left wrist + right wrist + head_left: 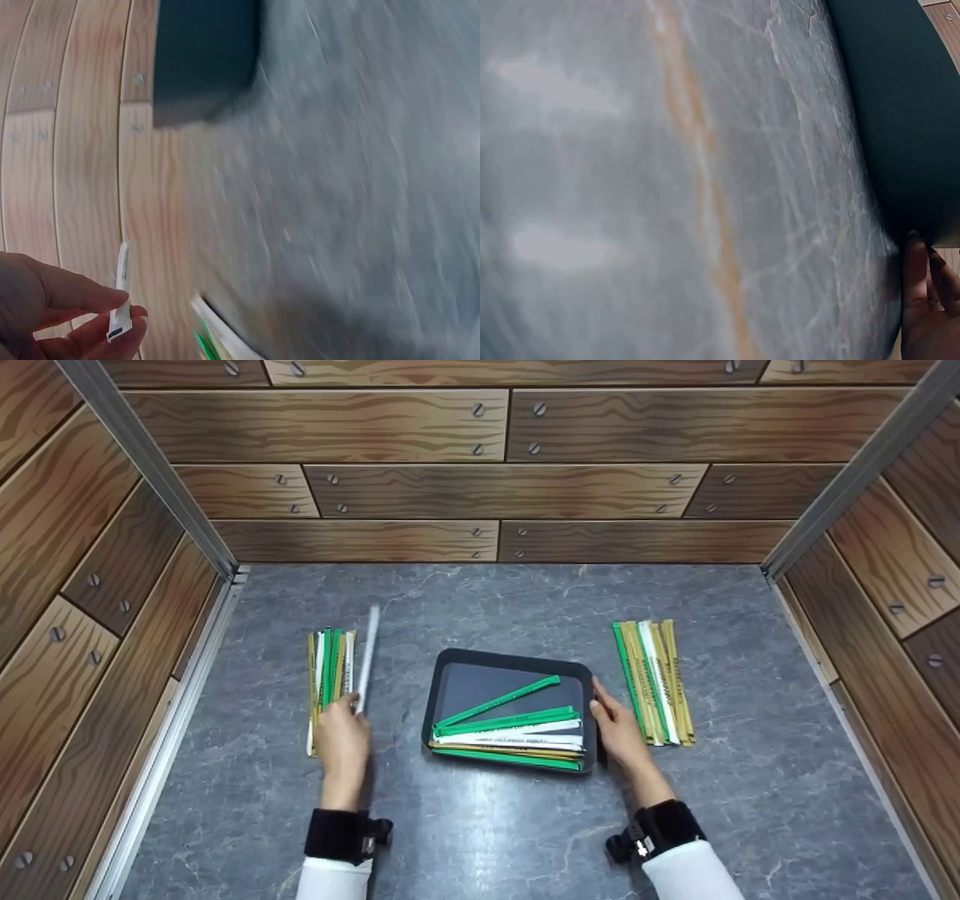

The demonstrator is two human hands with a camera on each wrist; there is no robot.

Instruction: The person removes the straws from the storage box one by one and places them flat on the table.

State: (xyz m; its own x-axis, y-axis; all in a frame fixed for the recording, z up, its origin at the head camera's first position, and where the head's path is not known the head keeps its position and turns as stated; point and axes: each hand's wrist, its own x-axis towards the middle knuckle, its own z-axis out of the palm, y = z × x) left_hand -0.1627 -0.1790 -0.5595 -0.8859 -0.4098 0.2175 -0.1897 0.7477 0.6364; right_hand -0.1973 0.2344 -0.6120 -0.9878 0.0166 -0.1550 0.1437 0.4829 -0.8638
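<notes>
A: First entry?
B: White stick (368, 660), one, narrow; pinched between thumb and fingers of the left hand (343, 739), just beside the left row of sticks (328, 664). Row colours: green, white, gold.
A: Next?
B: Tray (474, 681), dark, shallow, rounded corners; mid-desk (487, 840), between the two rows. Contents: green, white and gold sticks (510, 739) along the near side, one green stick (499, 705) aslant above them.
A: Right hand (621, 729)?
B: Touching the tray's right side. Mostly cropped in the wrist view, so whether its fingers curl round the rim I cannot tell.
A: Last?
B: Right row of sticks (656, 679), green, gold and white, lying side by side beyond that hand.
</notes>
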